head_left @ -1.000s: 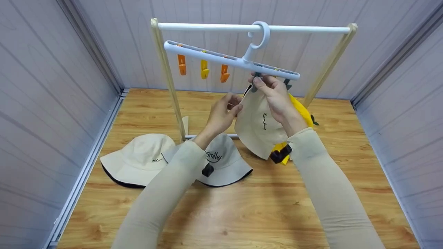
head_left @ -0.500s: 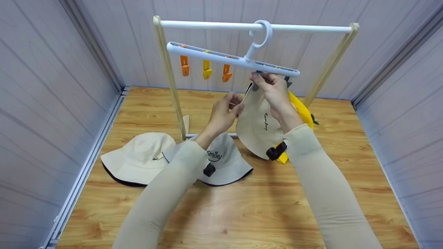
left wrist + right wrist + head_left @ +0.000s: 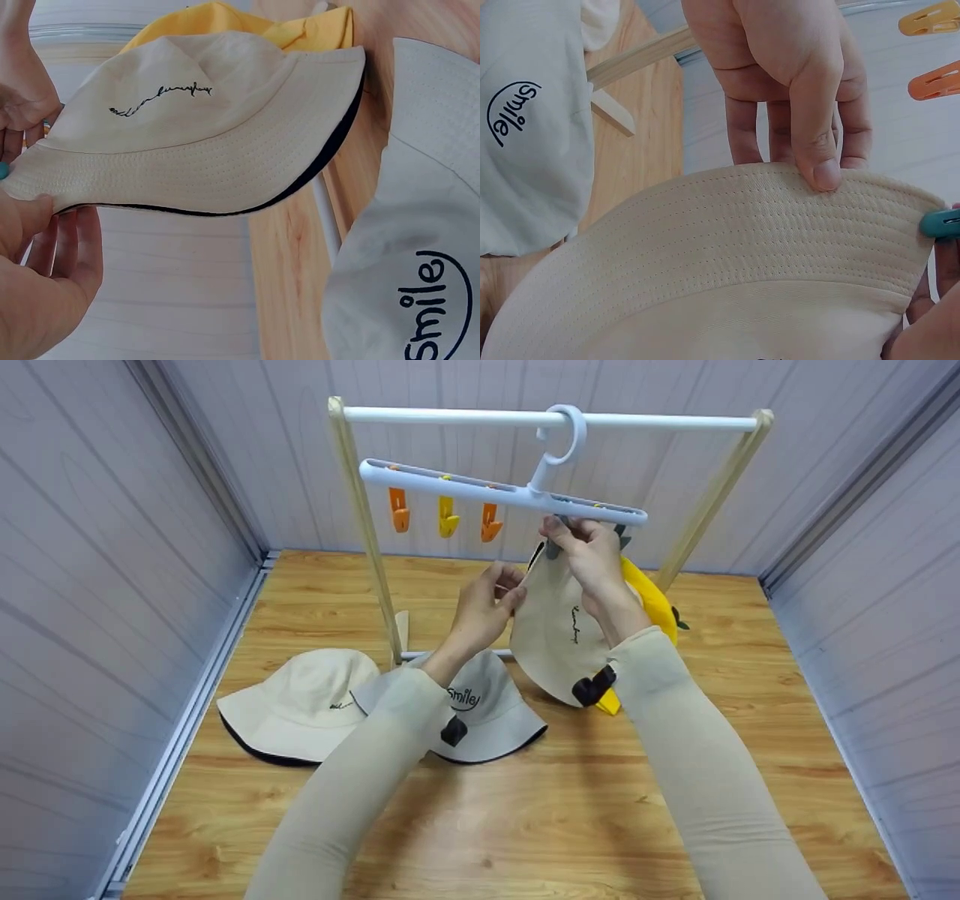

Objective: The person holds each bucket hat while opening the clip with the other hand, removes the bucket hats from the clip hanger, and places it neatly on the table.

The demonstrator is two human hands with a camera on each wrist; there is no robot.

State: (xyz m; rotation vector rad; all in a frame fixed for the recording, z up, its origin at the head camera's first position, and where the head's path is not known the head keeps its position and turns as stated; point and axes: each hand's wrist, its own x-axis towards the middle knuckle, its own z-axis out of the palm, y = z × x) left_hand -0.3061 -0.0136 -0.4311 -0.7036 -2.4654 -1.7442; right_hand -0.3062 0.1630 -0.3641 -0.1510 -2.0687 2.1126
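A beige bucket hat (image 3: 551,637) with dark lining and black script hangs under the pale blue clip hanger (image 3: 450,489). My left hand (image 3: 480,607) pinches its brim between thumb and fingers, plain in the right wrist view. At the brim's upper corner, my right hand (image 3: 596,566) pinches a dark green clothespin (image 3: 941,223); the pin's tip lies over the brim edge. Behind the right hand hangs a yellow hat (image 3: 651,596), partly hidden, with another dark clothespin (image 3: 622,536) above it.
Orange and yellow clothespins (image 3: 448,519) dangle from the hanger's left half. The hanger hooks over the rack's white bar (image 3: 450,415). On the wooden floor lie a cream bucket hat (image 3: 307,697) and a grey "smile" hat (image 3: 491,720), partly under the left forearm. Panel walls stand around.
The hanger's left end has dipped slightly, its free clothespins with it. My right wrist has shifted a little to the left. Both hands keep their grips.
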